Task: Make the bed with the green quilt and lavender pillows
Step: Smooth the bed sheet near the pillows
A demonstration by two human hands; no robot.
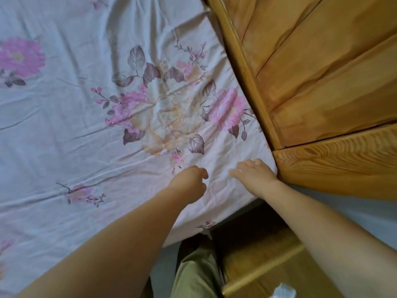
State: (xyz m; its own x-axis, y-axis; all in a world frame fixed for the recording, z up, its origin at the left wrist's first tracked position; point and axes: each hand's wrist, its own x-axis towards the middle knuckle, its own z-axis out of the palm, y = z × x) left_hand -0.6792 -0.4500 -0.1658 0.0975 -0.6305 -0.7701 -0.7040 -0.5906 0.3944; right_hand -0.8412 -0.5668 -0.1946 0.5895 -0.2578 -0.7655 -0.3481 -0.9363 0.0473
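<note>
I'm looking down at the bed (64,130) near its corner by the wooden headboard (322,67). It carries only a pale floral sheet (163,117), creased, with pink flowers and grey-purple leaves printed near that corner. Green quilt and lavender pillows: not visible from here, can't say where they are.

Left hand (190,182): on the sheet close to the near edge of the bed. Fingers curled in, knuckles facing away from me. Can't tell whether that grip has fabric bunched in it or is just a loose fist resting on the sheet; the fingertips are hidden under the hand.

Right hand (253,174): right at the corner of the bed, touching the sheet where it meets the headboard post. Fingers spread and mostly straight, palm down, pressing flat on the fabric. Grip open, nothing held.

Hands are near each other, not touching, with a patch of wrinkled sheet between them.

The sheet edge wraps down over the mattress side at the near edge. Below that I see my olive-green trouser leg (193,274) and a wooden nightstand (264,267) beside the bed, under the right forearm. Something white and crinkly (283,292) sits on it at the bottom of view; can't identify it.
</note>
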